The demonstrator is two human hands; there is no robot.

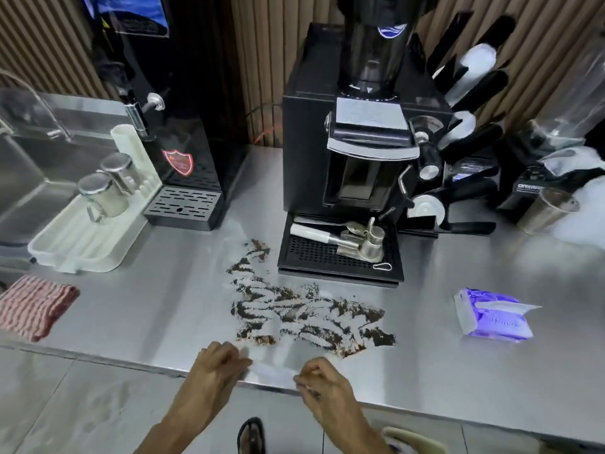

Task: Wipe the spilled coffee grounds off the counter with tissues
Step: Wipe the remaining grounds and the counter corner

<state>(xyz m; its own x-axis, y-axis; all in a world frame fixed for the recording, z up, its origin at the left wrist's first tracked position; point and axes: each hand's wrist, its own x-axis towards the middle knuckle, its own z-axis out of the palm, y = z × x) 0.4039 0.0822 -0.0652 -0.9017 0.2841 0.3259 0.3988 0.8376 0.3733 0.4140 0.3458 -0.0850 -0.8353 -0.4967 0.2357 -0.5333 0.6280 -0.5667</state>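
The spilled coffee grounds (pixel 294 317) lie in dark streaks on the steel counter (pixel 458 371). They run from just past the hands at 12 o'clock up toward the drip tray (pixel 340 257) of the black grinder (pixel 360 152). The nearest clumps sit close to the counter's front edge.

Both hands are at 6 o'clock in the view, right at that edge. The left hand (pixel 222 360) and the right hand (pixel 322 376) each have their fingers curled in tight. A pale tissue (pixel 273 371) stretches between them, with 1 end pinched in each hand. It is blurred, so I cannot tell whether it is folded or a single sheet. The purple tissue pack (pixel 491 317) lies at 3 o'clock of the spill, well apart from it, with a sheet poking from its opening.

Nearly all the grounds look to be in place, so I judge the wiping to be barely begun. There are 3 risks from here:

- **Over the edge:** a stroke pulled toward 6 o'clock could sweep the near clumps onto the floor (pixel 65 404), where a sandalled foot (pixel 252 437) stands.
- **Under the tray:** a stroke pushed toward 12 o'clock could drive grounds beneath the drip tray, where a tissue reaches poorly.
- **Smearing or tearing:** the brown smears nearest the edge look damp. A thin sheet held only by its ends may smear or tear there instead of gathering, and 1 tissue looks too little for a spill this wide.
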